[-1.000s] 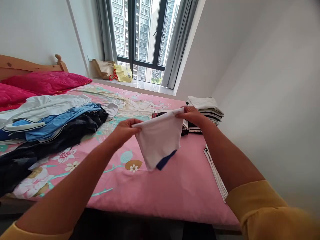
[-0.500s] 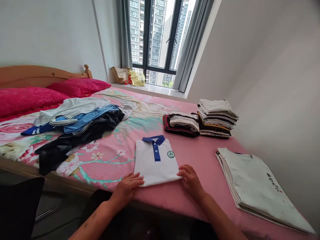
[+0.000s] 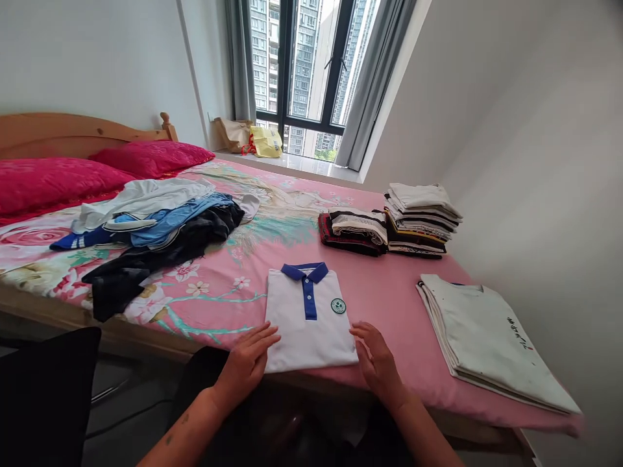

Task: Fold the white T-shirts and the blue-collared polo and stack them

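Observation:
A white polo shirt [image 3: 292,324] with a blue collar and a round green badge lies folded into a rectangle at the bed's front edge, collar facing away from me. At its left side is my left hand [image 3: 250,353], fingers stretched out, the tips over the fabric's edge. My right hand [image 3: 377,357] is beside the lower right side, fingers apart and slightly bent, the fingertips close to the shirt's edge. Neither hand grips the cloth. Whether the right fingertips touch it I cannot tell.
Loose clothes [image 3: 165,220] lie heaped on the left of the bed. Folded stacks [image 3: 421,224] and a shorter pile [image 3: 355,232] stand at the back right. Flat-folded pale shirts [image 3: 487,344] lie on the right. A black chair [image 3: 48,389] is at lower left.
The polo now sits slightly nearer the bed's edge and further right in view. My right hand has come off its corner, fingers more apart. The camera view has shifted a little.

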Action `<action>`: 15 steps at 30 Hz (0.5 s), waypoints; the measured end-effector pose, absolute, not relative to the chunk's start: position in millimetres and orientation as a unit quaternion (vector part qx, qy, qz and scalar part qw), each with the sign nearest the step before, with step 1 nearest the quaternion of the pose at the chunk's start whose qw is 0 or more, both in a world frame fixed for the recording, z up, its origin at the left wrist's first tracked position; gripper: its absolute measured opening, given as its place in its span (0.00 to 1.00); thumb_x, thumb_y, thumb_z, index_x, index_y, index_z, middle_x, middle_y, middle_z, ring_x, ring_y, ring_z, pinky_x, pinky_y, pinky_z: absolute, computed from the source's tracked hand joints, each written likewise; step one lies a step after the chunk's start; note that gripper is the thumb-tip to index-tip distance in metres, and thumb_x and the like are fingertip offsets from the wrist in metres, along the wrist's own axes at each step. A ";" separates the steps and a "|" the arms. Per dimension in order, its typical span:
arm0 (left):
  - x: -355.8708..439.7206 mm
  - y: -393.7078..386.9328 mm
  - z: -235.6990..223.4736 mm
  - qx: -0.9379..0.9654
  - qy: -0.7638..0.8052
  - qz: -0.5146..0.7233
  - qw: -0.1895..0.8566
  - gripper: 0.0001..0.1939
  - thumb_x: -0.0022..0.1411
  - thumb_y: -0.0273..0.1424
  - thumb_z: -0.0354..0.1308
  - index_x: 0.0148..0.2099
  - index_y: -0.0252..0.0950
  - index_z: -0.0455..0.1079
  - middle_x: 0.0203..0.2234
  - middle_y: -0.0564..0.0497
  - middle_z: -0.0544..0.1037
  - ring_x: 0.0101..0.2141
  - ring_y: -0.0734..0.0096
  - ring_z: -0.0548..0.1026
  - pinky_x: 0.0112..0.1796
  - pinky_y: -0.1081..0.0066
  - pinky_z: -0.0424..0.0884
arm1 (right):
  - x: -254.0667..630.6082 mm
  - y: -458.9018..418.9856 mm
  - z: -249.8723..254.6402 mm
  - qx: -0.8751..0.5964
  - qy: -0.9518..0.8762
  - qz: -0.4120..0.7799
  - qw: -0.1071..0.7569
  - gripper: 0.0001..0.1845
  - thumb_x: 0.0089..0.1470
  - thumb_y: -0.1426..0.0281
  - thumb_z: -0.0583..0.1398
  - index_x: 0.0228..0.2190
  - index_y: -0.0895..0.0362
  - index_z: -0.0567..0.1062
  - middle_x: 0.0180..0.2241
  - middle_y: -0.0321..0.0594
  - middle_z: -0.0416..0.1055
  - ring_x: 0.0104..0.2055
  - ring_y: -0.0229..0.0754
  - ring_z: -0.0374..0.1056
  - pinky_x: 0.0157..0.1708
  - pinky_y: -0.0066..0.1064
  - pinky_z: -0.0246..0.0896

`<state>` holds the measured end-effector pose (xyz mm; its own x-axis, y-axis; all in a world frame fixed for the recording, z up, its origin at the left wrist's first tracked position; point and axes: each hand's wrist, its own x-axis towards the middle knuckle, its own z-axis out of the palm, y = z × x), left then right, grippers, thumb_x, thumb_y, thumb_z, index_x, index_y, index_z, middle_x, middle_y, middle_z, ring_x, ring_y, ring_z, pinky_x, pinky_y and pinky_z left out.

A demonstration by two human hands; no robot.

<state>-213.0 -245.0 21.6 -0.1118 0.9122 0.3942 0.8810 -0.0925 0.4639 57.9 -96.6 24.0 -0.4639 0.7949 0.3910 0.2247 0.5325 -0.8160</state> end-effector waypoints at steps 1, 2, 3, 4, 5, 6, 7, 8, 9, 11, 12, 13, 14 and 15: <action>-210.3 -232.4 25.4 0.659 0.682 0.318 0.016 0.20 0.64 0.25 0.42 0.52 0.39 0.70 0.52 0.50 0.72 0.58 0.67 0.62 0.57 0.62 0.61 | 45.7 -94.4 29.4 -0.324 -0.787 0.339 0.400 0.16 0.53 0.70 0.56 0.43 0.50 0.75 0.50 0.40 0.67 0.57 0.47 0.57 0.60 0.48 0.47; -206.9 -219.0 28.6 0.655 0.691 0.307 0.010 0.21 0.64 0.26 0.41 0.54 0.38 0.69 0.54 0.49 0.71 0.59 0.67 0.61 0.57 0.61 0.59 | 32.6 -92.1 33.7 -0.318 -0.802 0.320 0.391 0.16 0.55 0.70 0.55 0.46 0.50 0.73 0.52 0.41 0.66 0.58 0.46 0.56 0.60 0.47 0.46; -203.2 -206.1 30.5 0.653 0.700 0.288 0.007 0.21 0.65 0.28 0.41 0.56 0.38 0.67 0.56 0.48 0.68 0.60 0.65 0.59 0.58 0.59 0.57 | 19.6 -90.0 36.6 -0.308 -0.823 0.300 0.372 0.17 0.56 0.69 0.53 0.48 0.51 0.72 0.54 0.41 0.64 0.60 0.45 0.54 0.61 0.46 0.46; -199.3 -194.6 30.9 0.653 0.710 0.262 0.006 0.22 0.65 0.30 0.41 0.58 0.38 0.64 0.58 0.48 0.65 0.61 0.63 0.56 0.59 0.56 0.55 | 7.6 -87.9 37.8 -0.294 -0.847 0.280 0.343 0.18 0.57 0.69 0.52 0.49 0.52 0.70 0.55 0.42 0.63 0.61 0.45 0.52 0.61 0.45 0.45; -195.7 -185.4 29.4 0.653 0.721 0.232 0.010 0.22 0.65 0.32 0.43 0.60 0.39 0.62 0.61 0.48 0.61 0.62 0.60 0.53 0.59 0.52 0.52 | -2.4 -85.6 37.1 -0.275 -0.874 0.262 0.303 0.19 0.58 0.68 0.52 0.50 0.52 0.70 0.57 0.41 0.62 0.62 0.45 0.49 0.62 0.45 0.43; -192.8 -179.0 26.0 0.653 0.730 0.201 0.018 0.24 0.64 0.36 0.45 0.62 0.41 0.59 0.62 0.47 0.57 0.63 0.57 0.51 0.59 0.49 0.49 | -9.7 -82.9 34.5 -0.259 -0.898 0.245 0.257 0.19 0.58 0.68 0.51 0.50 0.52 0.69 0.57 0.40 0.60 0.63 0.46 0.47 0.62 0.46 0.41; -190.6 -175.5 21.2 0.654 0.736 0.172 0.027 0.26 0.63 0.40 0.47 0.63 0.41 0.57 0.63 0.46 0.54 0.63 0.54 0.49 0.59 0.46 0.46 | -13.9 -79.4 30.3 -0.256 -0.916 0.227 0.211 0.19 0.58 0.68 0.52 0.51 0.51 0.69 0.58 0.40 0.59 0.64 0.47 0.46 0.62 0.48 0.38; -189.4 -174.6 15.4 0.656 0.739 0.147 0.036 0.29 0.62 0.43 0.48 0.63 0.42 0.56 0.64 0.45 0.52 0.63 0.52 0.47 0.59 0.44 0.43 | -15.1 -74.9 25.1 -0.273 -0.923 0.209 0.172 0.19 0.58 0.67 0.52 0.51 0.51 0.68 0.59 0.39 0.58 0.64 0.48 0.46 0.62 0.50 0.37; -189.0 -175.7 9.5 0.660 0.739 0.127 0.044 0.32 0.60 0.46 0.49 0.64 0.42 0.54 0.65 0.45 0.50 0.63 0.50 0.46 0.59 0.43 0.40 | -13.6 -69.2 19.4 -0.310 -0.920 0.189 0.147 0.20 0.58 0.67 0.52 0.52 0.51 0.68 0.60 0.40 0.57 0.64 0.49 0.46 0.61 0.52 0.37; -190.3 -180.6 0.5 0.667 0.736 0.105 0.052 0.36 0.58 0.49 0.50 0.65 0.43 0.52 0.65 0.45 0.46 0.64 0.51 0.43 0.59 0.43 0.35 | -5.4 -54.5 9.4 -0.415 -0.887 0.156 0.132 0.22 0.57 0.68 0.51 0.53 0.54 0.66 0.59 0.43 0.57 0.62 0.50 0.50 0.60 0.50 0.41; -191.4 -182.8 -1.6 0.669 0.735 0.101 0.054 0.37 0.57 0.50 0.51 0.65 0.43 0.51 0.66 0.45 0.45 0.64 0.51 0.42 0.59 0.44 0.33 | -0.5 -45.9 6.3 -0.463 -0.863 0.151 0.139 0.22 0.57 0.68 0.51 0.53 0.56 0.66 0.58 0.45 0.59 0.61 0.49 0.52 0.59 0.47 0.45; -192.7 -184.0 -1.8 0.670 0.733 0.100 0.057 0.38 0.56 0.51 0.52 0.65 0.44 0.50 0.66 0.45 0.45 0.64 0.51 0.41 0.59 0.44 0.32 | 3.5 -37.0 4.8 -0.495 -0.842 0.155 0.150 0.22 0.57 0.68 0.51 0.53 0.57 0.66 0.56 0.46 0.61 0.59 0.48 0.55 0.57 0.43 0.48; -194.0 -184.0 -0.5 0.670 0.732 0.102 0.062 0.39 0.55 0.51 0.52 0.65 0.44 0.51 0.66 0.45 0.45 0.64 0.51 0.42 0.59 0.44 0.32 | 6.1 -28.2 5.1 -0.511 -0.827 0.168 0.163 0.22 0.57 0.68 0.51 0.52 0.58 0.67 0.54 0.46 0.63 0.57 0.47 0.57 0.56 0.40 0.51; -195.3 -182.7 2.0 0.669 0.732 0.106 0.066 0.38 0.55 0.52 0.53 0.65 0.44 0.52 0.65 0.45 0.47 0.64 0.51 0.42 0.59 0.45 0.32 | 6.6 -20.0 6.9 -0.519 -0.815 0.188 0.178 0.22 0.56 0.68 0.51 0.51 0.58 0.67 0.53 0.46 0.65 0.55 0.47 0.59 0.55 0.38 0.52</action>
